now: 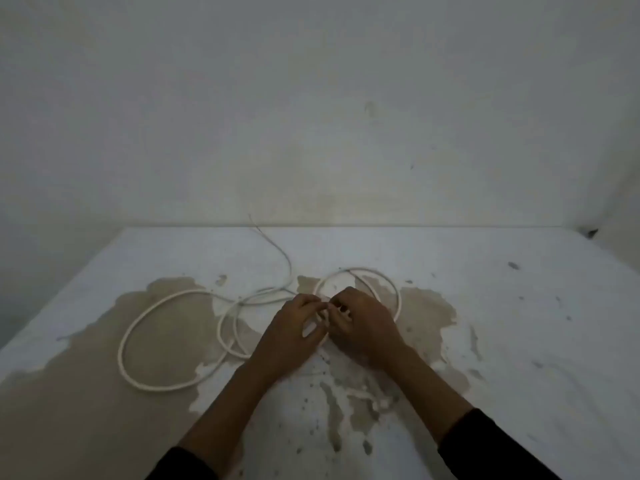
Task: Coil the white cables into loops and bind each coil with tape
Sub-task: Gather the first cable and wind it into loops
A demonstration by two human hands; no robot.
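Note:
A white cable (138, 327) lies in loose loops on the table (519, 341). One large loop spreads to the left, and smaller loops (388, 277) circle behind my hands. My left hand (291, 334) and my right hand (363, 323) meet at the table's middle, fingertips together, curled round the cable where the loops cross. What sits between the fingertips is hidden. A thinner grey wire (277, 251) runs from the loops toward the table's back edge.
The table top is white with worn brown patches (86, 393) and dark specks. A stained wall (311, 116) rises right behind the table's back edge. The table's left edge slants off at the left.

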